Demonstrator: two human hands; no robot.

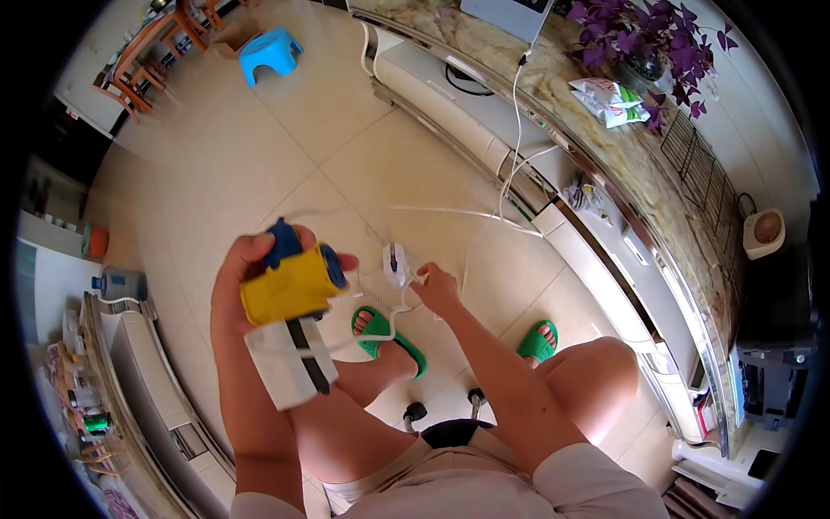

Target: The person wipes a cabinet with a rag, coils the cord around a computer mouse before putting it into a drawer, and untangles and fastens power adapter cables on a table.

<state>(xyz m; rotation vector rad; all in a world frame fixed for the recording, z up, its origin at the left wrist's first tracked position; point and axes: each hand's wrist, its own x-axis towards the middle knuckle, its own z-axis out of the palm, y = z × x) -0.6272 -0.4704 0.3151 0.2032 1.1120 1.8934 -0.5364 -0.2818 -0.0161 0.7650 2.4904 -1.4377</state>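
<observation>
My left hand [230, 275] is wrapped round a yellow-and-blue device [290, 284], raised on the left above my lap. Below the yellow part is a white block [281, 363] with a black strip along it; whether the two are joined I cannot tell. A white cord crosses in front of this block. My right hand [439, 287] is further forward, with its fingers curled. Its fingertips are beside a small white piece [394, 265] with a dark and red middle, and among thin white cords. What those fingers hold, if anything, is too small to make out.
On the right, a marble counter [640, 164] carries a purple-leaved plant [644, 43], a white packet [609, 101] and a wire rack [696, 169]. A white cable [516, 130] runs down from it. A blue stool [270, 55] stands ahead; cluttered shelves [91, 415] are left.
</observation>
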